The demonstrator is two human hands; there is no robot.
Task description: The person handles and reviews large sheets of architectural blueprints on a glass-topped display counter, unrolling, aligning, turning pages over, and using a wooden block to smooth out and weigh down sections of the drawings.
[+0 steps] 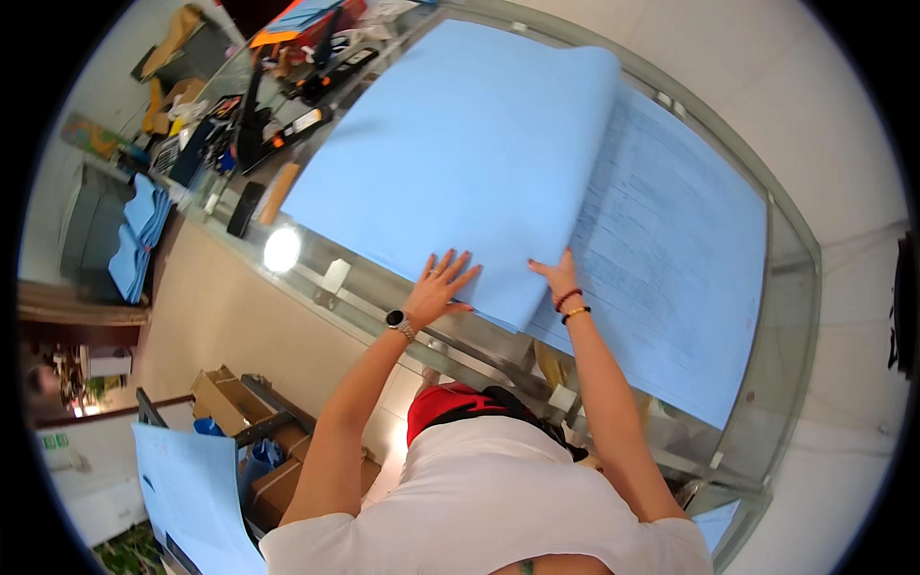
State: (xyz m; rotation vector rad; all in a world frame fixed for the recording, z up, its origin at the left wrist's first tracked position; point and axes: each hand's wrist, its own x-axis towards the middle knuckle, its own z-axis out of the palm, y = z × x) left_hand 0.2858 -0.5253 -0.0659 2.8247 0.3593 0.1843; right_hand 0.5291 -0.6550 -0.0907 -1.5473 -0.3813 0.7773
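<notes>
A large blue paper sheet (450, 144) lies folded over on a glass-topped table, its rounded fold running along the right side. To the right of the fold shows more blue paper printed with fine dark line drawings (671, 240). My left hand (441, 287) rests flat on the folded sheet's near edge with fingers spread; a watch is on that wrist. At the near end of the fold, my right hand (559, 278) touches the paper, thumb stretched to the left and a fingertip pointing away. Its remaining fingers are mostly hidden. Two beaded bracelets circle the right wrist.
The glass table's rim (810, 278) curves around the right. Tape dispensers (278, 134), a wooden strip (279, 192) and a black block (246, 209) lie at the left. Folded blue sheets (142, 235) hang farther left. Cardboard boxes (230, 401) stand at lower left.
</notes>
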